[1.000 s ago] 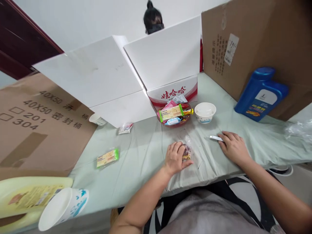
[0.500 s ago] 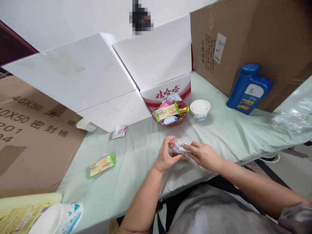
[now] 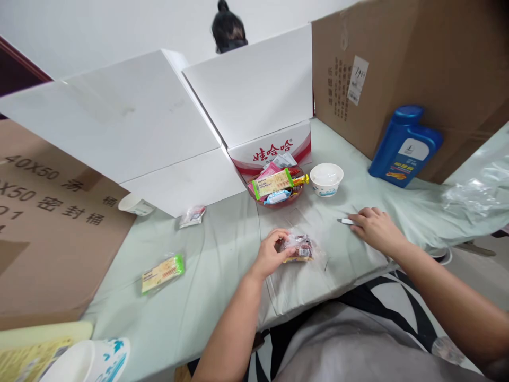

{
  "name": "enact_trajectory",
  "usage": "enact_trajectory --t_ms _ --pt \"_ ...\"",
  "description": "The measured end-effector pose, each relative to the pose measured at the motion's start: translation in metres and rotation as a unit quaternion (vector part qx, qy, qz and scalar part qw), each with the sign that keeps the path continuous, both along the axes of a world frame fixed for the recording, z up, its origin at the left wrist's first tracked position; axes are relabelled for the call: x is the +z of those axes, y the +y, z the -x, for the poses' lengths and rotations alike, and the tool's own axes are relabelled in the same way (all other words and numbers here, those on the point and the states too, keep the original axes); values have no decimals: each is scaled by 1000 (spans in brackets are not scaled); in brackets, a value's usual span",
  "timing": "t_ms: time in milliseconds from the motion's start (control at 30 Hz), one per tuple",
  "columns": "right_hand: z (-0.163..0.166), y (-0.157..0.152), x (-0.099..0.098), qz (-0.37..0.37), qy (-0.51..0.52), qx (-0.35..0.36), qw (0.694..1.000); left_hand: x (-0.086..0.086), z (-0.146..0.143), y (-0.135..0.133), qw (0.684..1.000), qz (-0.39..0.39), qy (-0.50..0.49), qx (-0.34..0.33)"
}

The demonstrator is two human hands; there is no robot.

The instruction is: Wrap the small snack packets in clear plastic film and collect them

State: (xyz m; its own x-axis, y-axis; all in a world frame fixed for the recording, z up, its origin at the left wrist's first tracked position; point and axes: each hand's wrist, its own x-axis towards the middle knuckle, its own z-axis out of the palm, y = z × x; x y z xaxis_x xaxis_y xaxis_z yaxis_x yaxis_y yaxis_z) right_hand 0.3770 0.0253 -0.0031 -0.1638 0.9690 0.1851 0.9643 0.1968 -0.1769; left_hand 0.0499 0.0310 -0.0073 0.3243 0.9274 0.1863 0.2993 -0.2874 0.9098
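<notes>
My left hand pinches the left end of a clear snack packet with dark red contents that lies on the pale green cloth. My right hand rests further right on the cloth, fingers curled on a small white strip that pokes out to the left. Behind them stands a dark red bowl heaped with wrapped snacks, and beside it an empty white bowl.
A green-edged cracker packet and a small red-white sachet lie at left. White box flaps, brown cardboard, a blue jug, paper cups and a plastic bag ring the table. A person's head shows behind the box.
My right hand has left the packet and gone right, now resting on the white strip. The left hand stays on the packet, which now lies flat.
</notes>
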Motion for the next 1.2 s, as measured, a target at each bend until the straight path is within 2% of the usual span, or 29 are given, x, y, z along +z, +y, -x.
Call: enact_trajectory --t_ms 100,167,233,300,367,533,600,700,800,900,967,1033,1100,1200 --pt "23 -6 4 -34 173 70 982 -2 1 2 997 45 -62 24" --pt "47 -12 11 17 291 139 946 -3 3 4 991 70 -106 37" --pt "66 -15 18 88 337 180 920 -3 6 6 985 87 -142 55" --pt "77 -14 23 127 326 200 915 -2 9 7 978 98 -165 76" --pt "78 -9 23 117 329 181 919 1 12 8 973 103 -186 94" --pt "56 12 15 33 404 34 914 9 15 9 957 111 -250 93" --pt "47 17 13 -6 384 1 923 9 15 11 954 121 -254 102" --pt "44 16 14 -112 338 -30 934 5 15 15 951 121 -239 154" --pt "52 4 23 -187 330 -8 925 -1 19 20 933 72 -246 252" --pt "65 -9 35 -144 325 99 929 -3 24 20 919 -11 -238 313" --pt "73 -13 38 -86 286 184 937 -2 26 17 939 -55 -185 286" --pt "78 -14 37 -45 235 222 945 2 26 14 965 -97 -97 225" --pt "80 -12 32 -24 193 206 959 4 23 11 975 -150 -7 161" --pt "80 -7 25 -4 152 172 973 6 18 9 970 -207 97 85"
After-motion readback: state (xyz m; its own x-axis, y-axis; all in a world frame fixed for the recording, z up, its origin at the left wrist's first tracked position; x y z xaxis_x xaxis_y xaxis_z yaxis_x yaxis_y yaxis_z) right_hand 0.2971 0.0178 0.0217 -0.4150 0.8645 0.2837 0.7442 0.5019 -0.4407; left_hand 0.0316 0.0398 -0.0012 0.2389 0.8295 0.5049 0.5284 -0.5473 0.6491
